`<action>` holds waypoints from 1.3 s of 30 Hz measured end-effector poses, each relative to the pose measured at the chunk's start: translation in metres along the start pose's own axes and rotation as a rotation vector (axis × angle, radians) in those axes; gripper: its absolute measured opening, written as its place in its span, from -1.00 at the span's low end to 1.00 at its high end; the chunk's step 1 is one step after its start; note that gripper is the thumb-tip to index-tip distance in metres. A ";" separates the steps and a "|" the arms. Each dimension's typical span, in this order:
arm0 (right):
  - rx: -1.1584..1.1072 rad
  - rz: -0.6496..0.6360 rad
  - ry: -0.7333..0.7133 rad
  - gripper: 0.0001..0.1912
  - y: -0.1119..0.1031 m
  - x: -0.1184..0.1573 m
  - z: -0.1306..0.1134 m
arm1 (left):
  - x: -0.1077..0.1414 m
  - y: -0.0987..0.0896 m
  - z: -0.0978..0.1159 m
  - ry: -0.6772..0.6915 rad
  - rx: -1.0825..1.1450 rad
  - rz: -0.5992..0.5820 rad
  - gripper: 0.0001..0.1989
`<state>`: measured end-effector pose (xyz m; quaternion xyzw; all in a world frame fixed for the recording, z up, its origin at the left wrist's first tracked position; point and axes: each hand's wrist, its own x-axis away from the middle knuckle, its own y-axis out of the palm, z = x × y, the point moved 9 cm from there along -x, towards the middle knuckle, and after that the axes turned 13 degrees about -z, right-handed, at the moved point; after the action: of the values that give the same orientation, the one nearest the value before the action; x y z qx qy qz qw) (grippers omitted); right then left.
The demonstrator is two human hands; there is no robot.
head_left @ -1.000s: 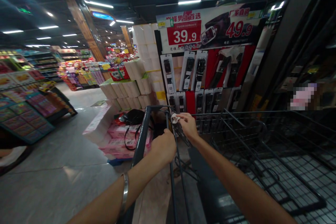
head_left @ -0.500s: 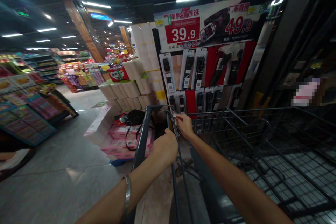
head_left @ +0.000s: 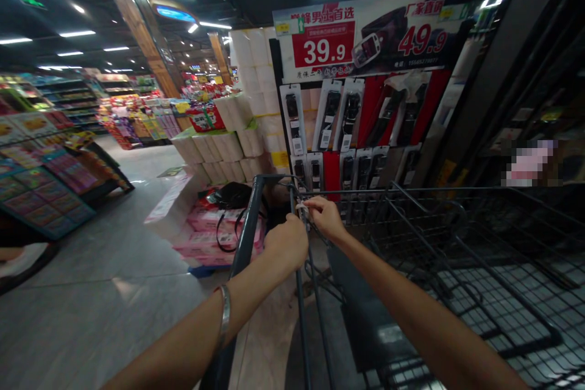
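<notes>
My left hand (head_left: 287, 245) is closed around an upright dark metal bar of the wire shopping cart (head_left: 249, 237). My right hand (head_left: 325, 217) pinches a small white cloth (head_left: 301, 208) against the cart's top rail, right beside the left hand. A silver bangle (head_left: 223, 317) sits on my left wrist. The cart's wire basket (head_left: 457, 256) stretches to the right below my right forearm.
A display board of boxed belts (head_left: 347, 122) with price signs 39.9 and 49.9 stands straight ahead. Stacked tissue rolls (head_left: 228, 146) and pink packs with a black bag (head_left: 233, 195) lie left of the cart. Shelves (head_left: 41, 183) line the far left across a tiled aisle.
My right hand has slid the white cloth a little along the top rail toward the left hand. The left hand keeps its grip. The view has shifted slightly.
</notes>
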<state>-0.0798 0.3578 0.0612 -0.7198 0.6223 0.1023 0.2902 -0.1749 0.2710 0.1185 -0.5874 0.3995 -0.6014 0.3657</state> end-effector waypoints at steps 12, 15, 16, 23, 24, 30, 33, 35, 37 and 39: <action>-0.016 -0.159 0.160 -0.70 -0.012 0.026 -0.022 | -0.005 0.003 -0.003 0.022 0.052 0.001 -0.67; 0.054 -0.041 0.292 -0.70 -0.030 0.023 -0.012 | -0.006 0.003 -0.004 0.014 0.058 -0.015 -0.66; 0.074 -0.001 0.320 -0.71 -0.032 0.023 -0.008 | -0.006 0.004 -0.004 0.010 0.059 -0.024 -0.66; 0.116 0.026 0.173 -0.72 0.006 0.027 -0.009 | -0.008 0.006 -0.003 0.053 0.036 0.034 -0.67; 0.138 0.011 0.152 -0.73 0.012 0.029 -0.010 | -0.009 0.008 -0.004 0.049 0.038 0.038 -0.67; 0.300 -0.025 0.159 -0.78 0.020 0.050 0.008 | -0.013 0.012 -0.008 0.033 0.056 0.043 -0.67; 0.374 -0.024 0.195 -0.77 0.018 0.061 0.024 | -0.016 0.014 -0.007 0.045 0.065 0.034 -0.63; 0.426 -0.054 0.249 -0.75 0.018 0.067 0.037 | -0.019 0.014 -0.006 0.055 0.070 0.028 -0.62; 0.473 -0.092 0.329 -0.74 0.018 0.074 0.052 | -0.021 0.014 -0.005 0.062 0.072 0.029 -0.62; 0.509 -0.113 0.420 -0.76 0.016 0.081 0.066 | -0.022 0.014 -0.004 0.069 0.073 0.035 -0.62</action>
<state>-0.0647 0.3255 -0.0383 -0.6630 0.6332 -0.2235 0.3311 -0.1786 0.2859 0.0969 -0.5456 0.3998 -0.6290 0.3833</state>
